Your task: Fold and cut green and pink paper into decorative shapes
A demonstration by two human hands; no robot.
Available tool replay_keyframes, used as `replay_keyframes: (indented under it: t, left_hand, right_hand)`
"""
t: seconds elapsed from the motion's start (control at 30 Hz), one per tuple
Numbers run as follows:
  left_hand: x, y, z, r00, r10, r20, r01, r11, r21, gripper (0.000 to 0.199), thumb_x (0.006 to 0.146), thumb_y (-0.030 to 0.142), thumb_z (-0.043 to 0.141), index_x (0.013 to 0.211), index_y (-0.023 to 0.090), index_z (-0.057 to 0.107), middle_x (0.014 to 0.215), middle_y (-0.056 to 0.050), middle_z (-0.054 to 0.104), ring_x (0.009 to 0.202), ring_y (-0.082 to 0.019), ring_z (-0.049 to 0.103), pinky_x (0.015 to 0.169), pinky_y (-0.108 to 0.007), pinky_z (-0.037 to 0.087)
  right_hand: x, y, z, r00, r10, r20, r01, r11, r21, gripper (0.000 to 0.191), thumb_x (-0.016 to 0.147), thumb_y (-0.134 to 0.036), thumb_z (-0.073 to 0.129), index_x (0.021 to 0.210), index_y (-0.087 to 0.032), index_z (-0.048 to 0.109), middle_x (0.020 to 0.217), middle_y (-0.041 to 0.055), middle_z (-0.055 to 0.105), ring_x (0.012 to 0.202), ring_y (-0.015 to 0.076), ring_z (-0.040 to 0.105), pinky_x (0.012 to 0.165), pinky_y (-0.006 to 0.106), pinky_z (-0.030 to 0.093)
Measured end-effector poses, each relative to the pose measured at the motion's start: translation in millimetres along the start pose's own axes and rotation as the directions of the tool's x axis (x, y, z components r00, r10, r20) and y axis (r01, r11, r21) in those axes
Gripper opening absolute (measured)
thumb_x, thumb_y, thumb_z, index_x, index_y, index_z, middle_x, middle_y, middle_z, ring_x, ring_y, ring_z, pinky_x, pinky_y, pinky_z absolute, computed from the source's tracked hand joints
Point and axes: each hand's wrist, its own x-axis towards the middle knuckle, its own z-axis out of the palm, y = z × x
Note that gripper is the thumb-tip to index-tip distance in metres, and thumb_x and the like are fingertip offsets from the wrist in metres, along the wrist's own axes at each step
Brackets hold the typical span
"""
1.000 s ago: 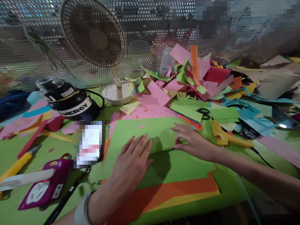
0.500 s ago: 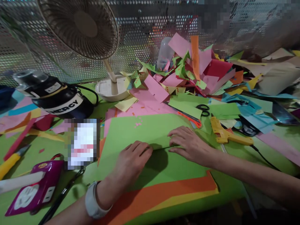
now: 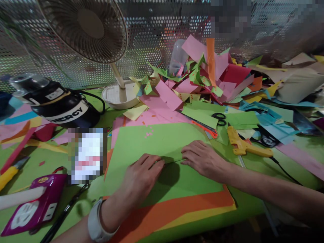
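A large green paper sheet (image 3: 141, 138) lies in front of me over orange paper (image 3: 187, 204), with a dark edge line running across it between my hands. My left hand (image 3: 143, 175) is closed, its bent fingertips pressed at the left end of that line; the wrist wears a pale band (image 3: 95, 219). On the right end of the line, my right hand (image 3: 199, 158) rests with fingers together and curled onto the paper edge. Both thumbs are partly hidden. Small pink scraps (image 3: 149, 131) lie on the upper part of the sheet.
Behind stand a fan (image 3: 123, 92), a black bottle (image 3: 68, 111) and a heap of coloured paper (image 3: 172, 96). Dark-handled scissors (image 3: 219, 119), an orange cutter (image 3: 211, 132) and a yellow glue gun (image 3: 239, 143) lie right. A purple device (image 3: 37, 204) and yellow-handled tool (image 3: 8, 177) lie left.
My right hand's fingers have drawn closer together and down onto the paper edge. My left hand has barely moved. The view has shifted slightly.
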Motion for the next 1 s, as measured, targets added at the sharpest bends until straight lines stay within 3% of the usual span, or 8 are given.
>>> replay_keyframes:
  t: [0.07,0.23,0.4,0.5,0.7,0.83,1.0]
  left_hand:
    - [-0.3,-0.2,-0.2,1.000,0.004,0.000,-0.004,1.000,0.004,0.024,0.094,0.011,0.041,0.103,0.016,0.063,0.097,-0.007,0.069,0.084,-0.020,0.062,0.068,-0.032,0.055]
    - [-1.0,0.1,0.3,1.000,-0.008,0.011,0.008,1.000,-0.009,0.025,0.094,0.010,0.039,0.100,0.015,0.063,0.095,-0.009,0.068,0.084,-0.021,0.062,0.069,-0.033,0.056]
    - [0.1,1.0,2.8,1.000,-0.009,0.000,0.009,1.000,-0.025,0.026,0.094,0.008,0.037,0.099,0.015,0.062,0.093,-0.008,0.067,0.085,-0.020,0.061,0.085,-0.039,0.054]
    - [-0.1,1.1,4.6,1.000,-0.025,-0.010,0.025,1.000,-0.012,0.025,0.095,0.010,0.037,0.098,0.014,0.062,0.092,-0.008,0.066,0.083,-0.020,0.061,0.078,-0.037,0.055]
    - [0.0,2.6,6.9,0.998,-0.061,-0.012,0.061,0.998,-0.030,0.024,0.097,0.012,0.039,0.096,0.014,0.062,0.091,-0.009,0.066,0.082,-0.020,0.060,0.071,-0.035,0.054]
    - [2.9,2.4,8.5,0.983,-0.179,-0.049,0.173,0.980,-0.098,0.023,0.098,0.020,0.042,0.090,0.016,0.064,0.089,-0.007,0.066,0.080,-0.020,0.061,0.071,-0.037,0.052]
    - [7.0,-4.6,1.7,0.939,-0.339,0.062,0.344,0.915,-0.212,0.017,0.094,0.025,0.050,0.083,0.019,0.062,0.085,-0.005,0.064,0.079,-0.021,0.060,0.070,-0.038,0.051]
  right_hand:
    - [1.2,-0.7,-0.6,1.000,0.000,-0.001,0.000,1.000,-0.019,0.023,0.098,-0.030,0.048,0.093,-0.015,0.064,0.094,0.0081,0.066,0.086,0.0221,0.055,0.078,0.038,0.044]
    - [1.3,0.3,-1.1,0.999,-0.042,0.011,0.042,0.999,-0.003,0.016,0.097,-0.016,0.047,0.096,-0.014,0.063,0.099,0.0081,0.065,0.089,0.0218,0.055,0.080,0.037,0.044]
    - [0.9,0.6,2.3,0.999,-0.040,-0.010,0.040,0.999,-0.035,0.018,0.098,-0.021,0.047,0.095,-0.013,0.063,0.099,0.0092,0.065,0.090,0.0229,0.054,0.080,0.038,0.044]
    - [1.4,0.5,0.9,1.000,-0.018,0.022,0.019,0.999,-0.048,0.020,0.098,-0.024,0.046,0.096,-0.015,0.063,0.099,0.0084,0.065,0.089,0.0227,0.054,0.080,0.039,0.045]
    - [1.1,0.8,-1.4,0.998,-0.067,0.021,0.067,0.998,-0.001,0.021,0.095,-0.008,0.043,0.100,-0.013,0.063,0.101,0.0104,0.064,0.095,0.0233,0.053,0.083,0.039,0.043]
    - [5.0,-0.8,1.8,0.999,0.042,-0.011,-0.041,0.997,0.066,0.018,0.097,-0.015,0.046,0.091,-0.016,0.062,0.094,0.0081,0.064,0.087,0.0216,0.054,0.080,0.038,0.041]
    - [15.3,-2.3,-2.1,0.974,0.215,0.078,-0.219,0.975,0.048,0.014,0.094,-0.019,0.052,0.084,-0.017,0.061,0.091,0.0077,0.062,0.087,0.0230,0.053,0.077,0.038,0.039]
